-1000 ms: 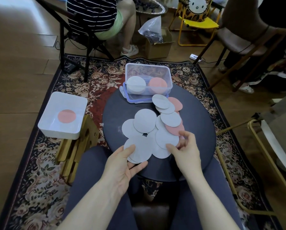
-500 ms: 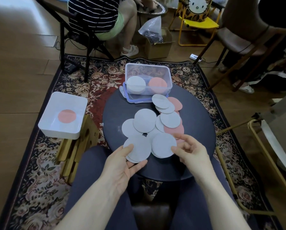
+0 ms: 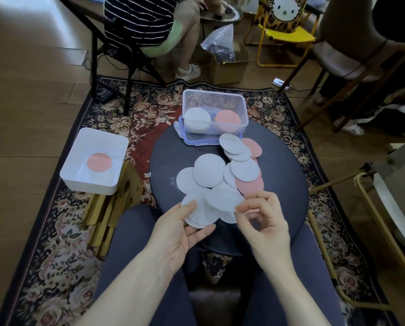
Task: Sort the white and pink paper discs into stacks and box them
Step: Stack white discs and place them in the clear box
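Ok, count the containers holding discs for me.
2. A clear box stands at the far edge of the table, with a white stack and a pink stack inside. A white tray sits on the stool at left, holding one pink disc.

Left hand (image 3: 180, 228): palm up, fingers extended, thumb pinching. Right hand (image 3: 265, 222): fingers curled, thumb and forefinger pinching.

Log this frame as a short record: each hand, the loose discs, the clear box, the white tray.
left hand: holds a small stack of white discs at the table's near edge
right hand: pinches one white disc by its edge
loose discs: white and pink, overlapping on the round dark table
clear box: open, one white and one pink stack inside
white tray: on a wooden stool, one pink disc inside
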A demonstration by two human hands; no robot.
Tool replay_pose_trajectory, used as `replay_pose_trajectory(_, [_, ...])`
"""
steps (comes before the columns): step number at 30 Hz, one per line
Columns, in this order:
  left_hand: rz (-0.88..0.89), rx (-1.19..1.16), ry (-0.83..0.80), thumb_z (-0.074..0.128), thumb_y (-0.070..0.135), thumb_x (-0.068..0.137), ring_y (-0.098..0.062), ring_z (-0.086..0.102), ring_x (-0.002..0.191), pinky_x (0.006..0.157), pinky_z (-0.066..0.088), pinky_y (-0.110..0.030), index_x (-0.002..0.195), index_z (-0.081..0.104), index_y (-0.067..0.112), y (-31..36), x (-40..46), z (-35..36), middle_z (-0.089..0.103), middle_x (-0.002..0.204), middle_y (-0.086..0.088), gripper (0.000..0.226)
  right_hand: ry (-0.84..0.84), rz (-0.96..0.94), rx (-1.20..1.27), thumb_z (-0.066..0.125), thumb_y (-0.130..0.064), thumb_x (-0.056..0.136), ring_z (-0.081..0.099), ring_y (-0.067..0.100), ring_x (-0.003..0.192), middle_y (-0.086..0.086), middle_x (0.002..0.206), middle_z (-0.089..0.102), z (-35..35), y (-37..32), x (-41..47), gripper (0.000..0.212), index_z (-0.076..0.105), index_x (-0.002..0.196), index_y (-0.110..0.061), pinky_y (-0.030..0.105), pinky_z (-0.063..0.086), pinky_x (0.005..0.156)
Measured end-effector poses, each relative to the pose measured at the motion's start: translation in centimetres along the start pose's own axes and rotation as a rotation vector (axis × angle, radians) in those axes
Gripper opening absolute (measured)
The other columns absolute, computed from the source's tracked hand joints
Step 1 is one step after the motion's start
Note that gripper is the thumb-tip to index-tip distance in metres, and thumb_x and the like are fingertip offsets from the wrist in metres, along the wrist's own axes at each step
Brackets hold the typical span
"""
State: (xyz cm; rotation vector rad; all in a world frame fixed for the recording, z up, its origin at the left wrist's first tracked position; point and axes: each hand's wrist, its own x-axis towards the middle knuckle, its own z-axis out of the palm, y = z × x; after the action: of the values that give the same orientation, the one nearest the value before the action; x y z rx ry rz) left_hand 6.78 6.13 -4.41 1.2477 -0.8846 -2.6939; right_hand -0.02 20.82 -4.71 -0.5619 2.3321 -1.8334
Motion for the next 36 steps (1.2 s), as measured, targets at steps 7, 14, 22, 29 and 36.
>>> replay_pose_trajectory(7, [0.035, 0.040, -0.049, 0.057, 0.017, 0.094, -0.021, 0.074, 0.074, 0.068, 0.061, -0.035, 0.101, 0.068, 0.009, 0.2, -0.2, 0.2, 0.076, 0.093, -0.010, 0.015, -0.165, -0.046, -0.149, 0.067, -0.011, 0.078, 0.051, 0.021, 0.073, -0.002, 0.082, 0.055, 0.4, 0.7, -0.2, 0.020, 0.067, 0.075, -0.030, 0.039, 0.047, 0.063])
replay_pose_trajectory(14, [0.088, 0.094, 0.009, 0.062, 0.006, 0.089, -0.024, 0.074, 0.078, 0.065, 0.061, -0.034, 0.103, 0.068, 0.009, 0.1, 0.0, 0.0, 0.075, 0.096, -0.011, 0.016, -0.103, 0.060, -0.179, 0.062, -0.001, 0.083, 0.048, 0.008, 0.066, -0.008, 0.078, 0.054, 0.1, 0.9, -0.1, 0.034, 0.067, 0.085, -0.035, 0.013, 0.038, 0.061])
replay_pose_trajectory(22, [0.106, 0.069, 0.090, 0.064, 0.002, 0.087, -0.026, 0.073, 0.086, 0.070, 0.060, -0.037, 0.103, 0.068, 0.011, 0.3, 0.4, -0.5, 0.076, 0.096, -0.008, 0.019, -0.094, 0.369, -0.695, 0.071, -0.061, 0.069, 0.054, 0.012, 0.087, -0.012, 0.102, 0.043, 0.2, 0.9, 2.1, 0.052, 0.047, 0.103, -0.030, 0.033, 0.043, 0.069])
replay_pose_trajectory(29, [0.132, 0.031, 0.161, 0.064, 0.000, 0.086, -0.023, 0.073, 0.081, 0.061, 0.061, -0.033, 0.100, 0.067, 0.010, 0.6, 0.5, -0.5, 0.076, 0.092, -0.006, 0.018, -0.037, 0.438, -0.664, 0.076, -0.049, 0.069, 0.053, 0.020, 0.078, -0.009, 0.094, 0.046, 1.0, 0.4, 2.2, 0.049, 0.040, 0.090, -0.022, 0.034, 0.035, 0.063])
replay_pose_trajectory(36, [0.153, 0.058, 0.160, 0.064, 0.000, 0.086, -0.025, 0.071, 0.087, 0.065, 0.061, -0.035, 0.101, 0.067, 0.012, 0.4, 0.4, -0.5, 0.075, 0.095, -0.005, 0.019, -0.053, 0.379, -0.551, 0.066, -0.036, 0.083, 0.058, 0.018, 0.078, -0.008, 0.081, 0.063, 0.4, 0.7, 1.6, 0.020, 0.051, 0.088, -0.025, 0.034, 0.041, 0.063])
